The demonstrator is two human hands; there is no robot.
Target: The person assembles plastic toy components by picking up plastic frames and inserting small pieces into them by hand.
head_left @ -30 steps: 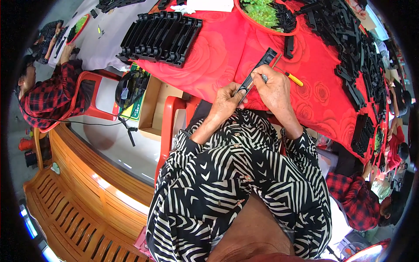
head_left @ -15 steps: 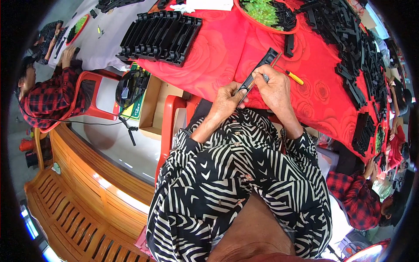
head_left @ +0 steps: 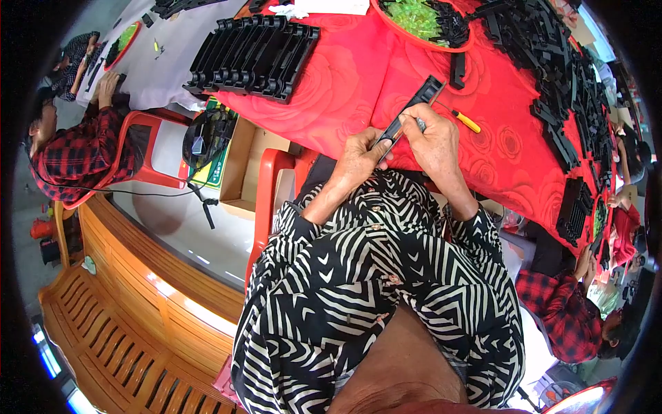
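Note:
A long black plastic strip (head_left: 425,90) slants over the near edge of the red-covered table, held between my two hands. My left hand (head_left: 357,159) grips its lower end, thumb lying along the top. Higher up, my right hand (head_left: 436,138) is closed around the strip with thumb and fingers pressed on it; whether a small piece is pinched there cannot be made out. Just right of my right hand lies a screwdriver with a yellow handle (head_left: 467,122). Beyond the strip's far end rests a single black plastic piece (head_left: 457,70).
A row of black plastic parts (head_left: 252,58) lies at the table's left. At the back stands a red-rimmed tray (head_left: 452,50) with green and black pieces. A large heap of black parts (head_left: 545,76) covers the right side. Red chairs (head_left: 271,172) and a cardboard box (head_left: 238,165) stand left.

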